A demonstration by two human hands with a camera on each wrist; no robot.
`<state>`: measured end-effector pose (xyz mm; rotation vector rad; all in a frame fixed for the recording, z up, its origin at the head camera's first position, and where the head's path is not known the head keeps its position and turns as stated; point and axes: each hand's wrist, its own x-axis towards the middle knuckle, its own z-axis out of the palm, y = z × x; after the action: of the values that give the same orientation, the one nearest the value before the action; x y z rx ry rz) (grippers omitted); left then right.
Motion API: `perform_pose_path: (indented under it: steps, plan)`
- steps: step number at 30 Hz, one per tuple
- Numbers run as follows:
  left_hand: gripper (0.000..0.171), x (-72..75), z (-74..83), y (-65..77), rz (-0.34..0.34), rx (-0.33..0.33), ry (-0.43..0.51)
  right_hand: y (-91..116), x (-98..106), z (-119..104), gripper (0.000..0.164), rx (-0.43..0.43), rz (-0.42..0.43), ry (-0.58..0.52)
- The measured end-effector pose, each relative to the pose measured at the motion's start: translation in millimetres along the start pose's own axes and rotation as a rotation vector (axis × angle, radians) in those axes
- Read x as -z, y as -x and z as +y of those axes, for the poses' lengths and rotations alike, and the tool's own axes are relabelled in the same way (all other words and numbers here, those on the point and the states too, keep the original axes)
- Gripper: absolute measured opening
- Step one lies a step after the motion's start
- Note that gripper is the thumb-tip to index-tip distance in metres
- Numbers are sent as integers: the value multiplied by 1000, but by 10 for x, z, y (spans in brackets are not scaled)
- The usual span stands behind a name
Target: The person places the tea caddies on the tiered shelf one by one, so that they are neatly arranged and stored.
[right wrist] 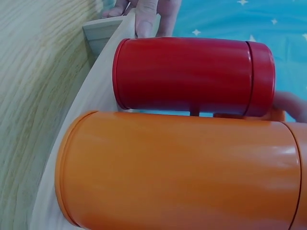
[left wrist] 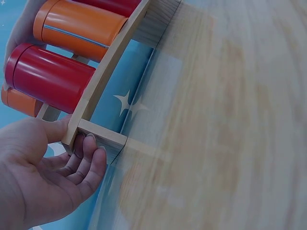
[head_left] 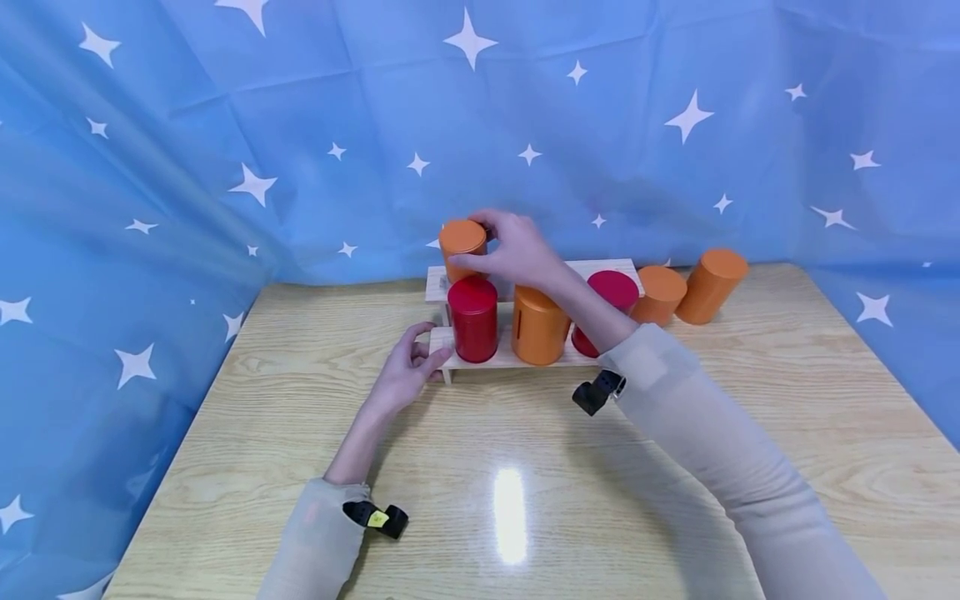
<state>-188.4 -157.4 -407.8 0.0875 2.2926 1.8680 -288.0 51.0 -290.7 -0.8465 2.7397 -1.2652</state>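
A two-tier wooden rack [head_left: 504,358] stands near the back of the table. At its upper left end my right hand [head_left: 521,248] holds an orange canister [head_left: 459,240] between thumb and fingers; its base is hidden behind the front row. My left hand [head_left: 402,371] grips the left end of the lower tier, thumb on top and fingers curled beneath, as the left wrist view shows. On that tier stand a red canister [head_left: 474,325], an orange canister [head_left: 538,333] with a slot down its side, and another red canister [head_left: 617,290], partly covered by my right forearm.
Two more orange canisters, a nearer one [head_left: 660,293] and a farther one [head_left: 711,287], stand on the wooden table [head_left: 480,450] at the rack's right. A blue curtain [head_left: 360,125] with white stars hangs right behind the rack and along the sides.
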Motion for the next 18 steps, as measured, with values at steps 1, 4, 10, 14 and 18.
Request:
perform_pose_path:
  steps: [1, 4, 10, 14, 18]
  plan:
    - [62, -6, 38, 25, -1, -4, -1, -1, -2, 5, 56, -2, -9, 9]
    - [60, -16, 117, 78, -1, -12, -6, -6, -7, 13, 54, -4, -30, 28]
    - [60, -18, 123, 78, 1, 0, 3, -16, -15, -1, 55, -22, -60, 46]
    - [60, -20, 96, 57, 2, 4, 5, -13, -13, -5, 55, -31, -70, 51]
    - [62, -5, -62, -38, 2, 2, 2, -23, -12, -2, 55, -34, -82, 54]
